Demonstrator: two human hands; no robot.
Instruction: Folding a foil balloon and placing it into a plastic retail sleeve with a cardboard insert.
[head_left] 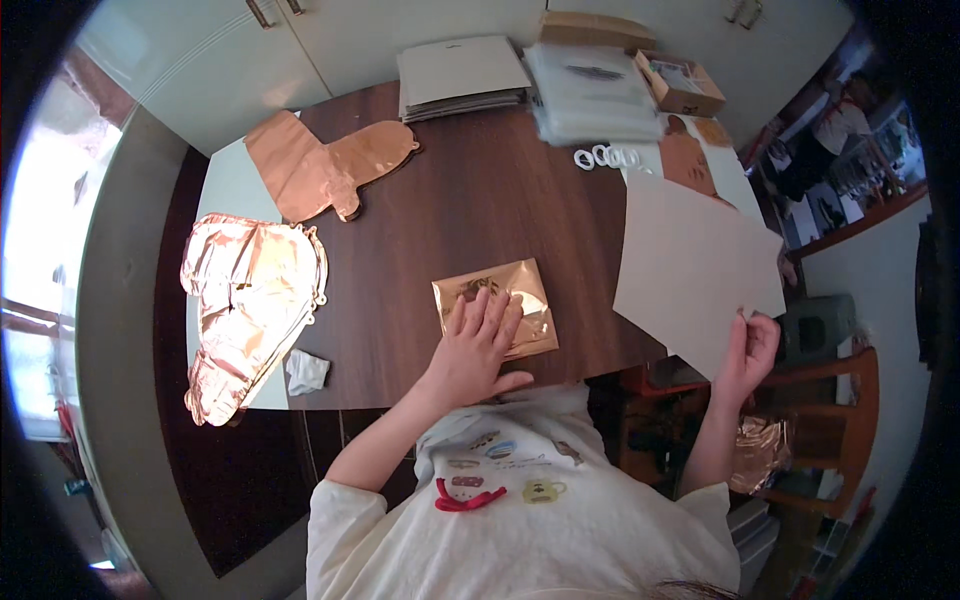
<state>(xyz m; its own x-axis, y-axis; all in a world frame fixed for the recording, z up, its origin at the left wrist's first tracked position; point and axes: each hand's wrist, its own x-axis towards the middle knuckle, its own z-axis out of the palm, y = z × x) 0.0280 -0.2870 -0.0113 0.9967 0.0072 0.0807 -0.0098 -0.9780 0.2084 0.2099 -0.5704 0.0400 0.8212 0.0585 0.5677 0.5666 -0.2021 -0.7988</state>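
My left hand [474,345] lies flat with its fingers stretched out on a folded copper-coloured foil balloon [530,290], a shiny square near the table's front edge. A dark printed pattern on the foil shows partly above my fingertips. To the right, my right hand [748,358] pinches the lower edge of a large pale card sheet [695,265] between thumb and fingers. The sheet is tilted and hides the table's right end. Flat foil balloons lie at the left: a pile of crinkled shiny ones [250,290] and a smoother one [325,165] farther back.
A stack of grey card sheets [465,75] stands at the table's [400,300] back, beside clear plastic bags [595,95] and a small cardboard box [680,85]. White rings [610,157] lie before the bags. A crumpled white tissue [307,372] is at front left, a wooden chair [840,430] at right.
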